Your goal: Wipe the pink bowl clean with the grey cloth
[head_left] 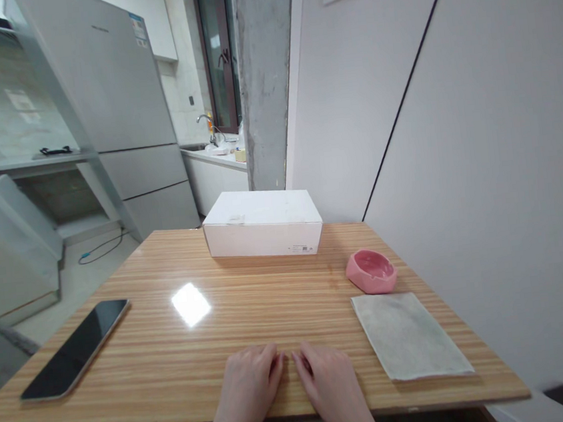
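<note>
My left hand [250, 377] rests on the wooden table [272, 313] near its front edge, curled into a loose fist with the thumb side facing inward. Beside it, a small gap away, my right hand [327, 370] lies in the same closed pose. Nothing shows in either fist. To the right of my right hand a grey-green folded cloth [409, 336] is spread flat. Just behind the cloth sits a pink faceted bowl [372, 271], its inside visible from above. A black phone [77, 350] lies face up on the left, well apart from my left hand.
At the table's back edge stands a closed white box [263, 224] with a small printed label. A white wall [453, 173] runs along the right side. Beyond the table are a grey refrigerator [112, 88], a sink tap [208, 126] and a concrete pillar [267, 78].
</note>
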The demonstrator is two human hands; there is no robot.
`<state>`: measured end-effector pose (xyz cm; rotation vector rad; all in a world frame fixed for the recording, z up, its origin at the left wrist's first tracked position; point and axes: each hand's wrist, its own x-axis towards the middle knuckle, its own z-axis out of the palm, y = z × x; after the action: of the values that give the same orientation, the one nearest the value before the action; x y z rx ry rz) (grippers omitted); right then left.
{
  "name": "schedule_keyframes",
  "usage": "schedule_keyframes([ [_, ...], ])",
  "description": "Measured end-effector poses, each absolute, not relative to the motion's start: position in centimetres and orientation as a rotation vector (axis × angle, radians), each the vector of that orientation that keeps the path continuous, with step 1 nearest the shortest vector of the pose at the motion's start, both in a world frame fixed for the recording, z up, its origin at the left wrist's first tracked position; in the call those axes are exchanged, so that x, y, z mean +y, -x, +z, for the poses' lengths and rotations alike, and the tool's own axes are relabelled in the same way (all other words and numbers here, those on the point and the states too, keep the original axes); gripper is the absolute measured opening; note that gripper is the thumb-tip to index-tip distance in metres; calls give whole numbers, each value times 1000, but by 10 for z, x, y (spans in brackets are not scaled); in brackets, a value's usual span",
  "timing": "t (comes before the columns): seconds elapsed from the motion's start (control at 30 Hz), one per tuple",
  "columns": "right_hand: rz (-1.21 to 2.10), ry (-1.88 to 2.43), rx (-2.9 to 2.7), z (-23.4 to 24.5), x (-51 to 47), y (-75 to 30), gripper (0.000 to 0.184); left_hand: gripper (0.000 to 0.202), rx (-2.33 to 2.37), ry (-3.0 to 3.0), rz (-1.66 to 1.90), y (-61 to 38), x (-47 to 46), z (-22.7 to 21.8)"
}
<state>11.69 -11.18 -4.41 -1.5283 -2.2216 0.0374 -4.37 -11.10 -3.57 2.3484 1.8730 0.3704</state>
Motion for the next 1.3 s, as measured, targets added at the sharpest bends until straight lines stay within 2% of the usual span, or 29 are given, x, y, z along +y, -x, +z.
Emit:
schedule_keyframes([
  [1.3,63,1522,-2215,-42,-112,-116,25,30,1873,-2345,380,43,-113,-31],
])
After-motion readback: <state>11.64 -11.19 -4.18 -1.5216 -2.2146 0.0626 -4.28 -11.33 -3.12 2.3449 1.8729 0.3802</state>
